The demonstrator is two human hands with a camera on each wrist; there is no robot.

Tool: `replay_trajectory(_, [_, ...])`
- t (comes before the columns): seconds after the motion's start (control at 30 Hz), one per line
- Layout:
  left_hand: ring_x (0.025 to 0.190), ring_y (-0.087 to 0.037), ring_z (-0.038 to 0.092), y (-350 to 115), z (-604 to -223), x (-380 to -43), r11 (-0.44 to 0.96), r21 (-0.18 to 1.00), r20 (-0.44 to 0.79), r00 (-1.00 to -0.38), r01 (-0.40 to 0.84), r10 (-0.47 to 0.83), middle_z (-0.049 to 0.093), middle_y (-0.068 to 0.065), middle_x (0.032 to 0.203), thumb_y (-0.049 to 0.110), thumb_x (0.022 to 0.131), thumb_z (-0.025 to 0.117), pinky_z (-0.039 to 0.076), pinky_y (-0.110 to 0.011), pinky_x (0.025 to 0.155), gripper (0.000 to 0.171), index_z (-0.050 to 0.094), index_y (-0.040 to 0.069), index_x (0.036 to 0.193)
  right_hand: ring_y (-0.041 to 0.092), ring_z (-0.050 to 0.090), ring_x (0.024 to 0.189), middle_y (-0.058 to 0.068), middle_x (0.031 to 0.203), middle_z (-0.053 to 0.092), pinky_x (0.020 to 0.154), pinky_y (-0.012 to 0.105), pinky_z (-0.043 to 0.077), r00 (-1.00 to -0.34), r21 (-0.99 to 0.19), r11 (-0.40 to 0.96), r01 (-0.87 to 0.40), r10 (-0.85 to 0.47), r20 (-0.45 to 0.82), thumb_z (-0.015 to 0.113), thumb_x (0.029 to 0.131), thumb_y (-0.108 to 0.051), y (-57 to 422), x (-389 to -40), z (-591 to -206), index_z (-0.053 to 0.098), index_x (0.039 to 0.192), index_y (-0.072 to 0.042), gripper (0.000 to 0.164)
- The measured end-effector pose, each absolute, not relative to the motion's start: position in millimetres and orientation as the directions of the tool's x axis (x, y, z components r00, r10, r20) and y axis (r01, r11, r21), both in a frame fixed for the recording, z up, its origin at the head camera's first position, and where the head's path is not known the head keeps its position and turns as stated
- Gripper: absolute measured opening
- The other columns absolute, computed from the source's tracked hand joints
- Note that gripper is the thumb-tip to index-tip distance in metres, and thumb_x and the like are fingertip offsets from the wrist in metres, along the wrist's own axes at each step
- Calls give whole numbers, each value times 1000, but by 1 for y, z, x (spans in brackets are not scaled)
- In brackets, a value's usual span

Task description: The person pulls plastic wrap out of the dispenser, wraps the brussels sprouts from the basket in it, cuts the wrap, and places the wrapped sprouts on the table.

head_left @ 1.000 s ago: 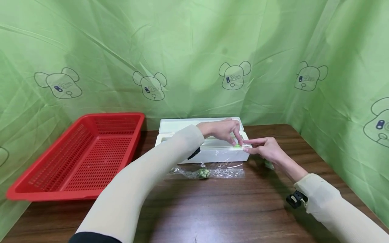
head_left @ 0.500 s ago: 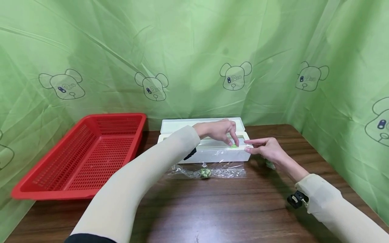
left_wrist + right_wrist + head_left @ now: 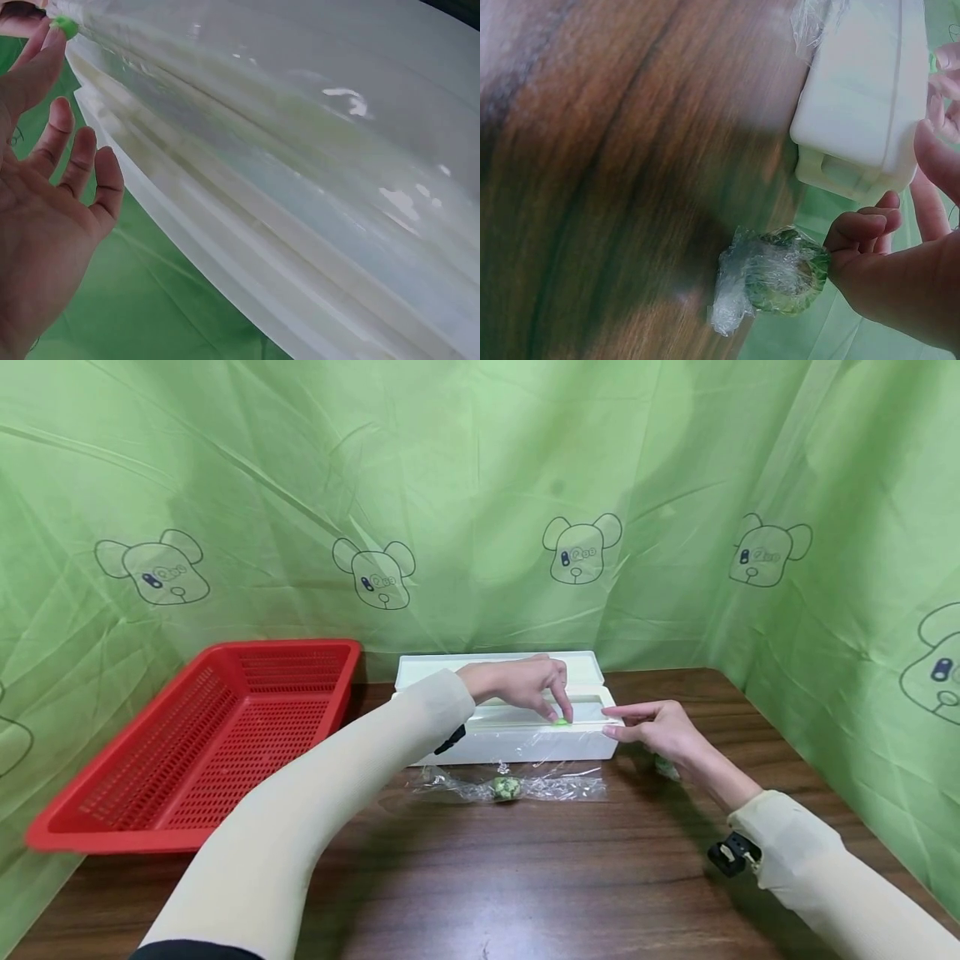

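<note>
A white plastic wrap dispenser [image 3: 525, 746] lies across the table with its lid [image 3: 495, 665] raised at the back. My left hand [image 3: 525, 683] reaches over it and pinches the small green slide cutter [image 3: 66, 28] on its front edge. My right hand [image 3: 660, 729] grips the dispenser's right front corner, index finger along the top and thumb lower. Clear plastic film [image 3: 562, 783] spreads over the front and onto the table. A speckled green, roundish vegetable piece [image 3: 506, 788] sits on that film. In the right wrist view, a film-wrapped green round piece [image 3: 787, 274] lies close to my right hand.
A large red plastic basket [image 3: 247, 760] stands to the left on the brown wooden table [image 3: 510, 877]. Green fabric [image 3: 480, 527] printed with bear heads hangs behind and to the right.
My left hand has slid left along the dispenser's front edge with the green slide cutter. My right hand has kept its hold on the right corner.
</note>
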State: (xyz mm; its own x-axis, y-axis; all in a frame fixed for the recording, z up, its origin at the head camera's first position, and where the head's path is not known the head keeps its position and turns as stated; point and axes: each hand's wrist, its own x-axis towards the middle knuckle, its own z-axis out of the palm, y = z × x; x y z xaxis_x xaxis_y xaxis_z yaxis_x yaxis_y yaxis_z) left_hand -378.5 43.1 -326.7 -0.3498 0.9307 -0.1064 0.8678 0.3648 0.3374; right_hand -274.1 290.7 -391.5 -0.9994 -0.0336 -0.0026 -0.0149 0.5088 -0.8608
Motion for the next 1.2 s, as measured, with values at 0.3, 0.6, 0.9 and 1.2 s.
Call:
replay_trajectory(0.3, [105, -23, 50, 27, -325, -378, 386, 339, -121, -367, 858, 922, 57, -3, 109, 14, 93, 81, 38, -25, 94, 21, 84, 18, 113, 26, 49, 121, 19, 137, 66, 91, 31, 42, -999, -858, 514, -15, -33, -2, 88, 89, -30, 291, -273, -391, 73, 134, -6, 53])
replay_trajectory(0.6, [106, -28, 51, 7, -326, -378, 386, 337, -110, -371, 859, 922, 57, -3, 107, 13, 92, 82, 39, -28, 94, 21, 84, 18, 112, 15, 45, 86, 6, 107, 64, 66, 26, 38, -1000, -867, 498, -18, -29, 3, 88, 88, -27, 290, -274, -392, 73, 133, -6, 52])
replay_trajectory(0.9, [105, -27, 51, -13, -326, -377, 399, 356, -112, -385, 845, 916, 57, -1, 103, 12, 91, 82, 38, -30, 97, 20, 84, 18, 110, 6, 35, 62, 1, 93, 57, 56, 26, 35, -999, -879, 478, -6, -33, -12, 88, 88, -25, 293, -274, -393, 72, 135, -5, 53])
replay_trajectory(1.2, [103, -23, 50, -24, -325, -377, 413, 368, -120, -398, 833, 909, 57, -3, 104, 11, 92, 81, 39, -30, 95, 20, 84, 18, 111, 7, 30, 55, -11, 66, 31, 54, 26, 33, -999, -871, 492, 12, -34, -33, 87, 89, -27, 292, -273, -390, 71, 136, -4, 55])
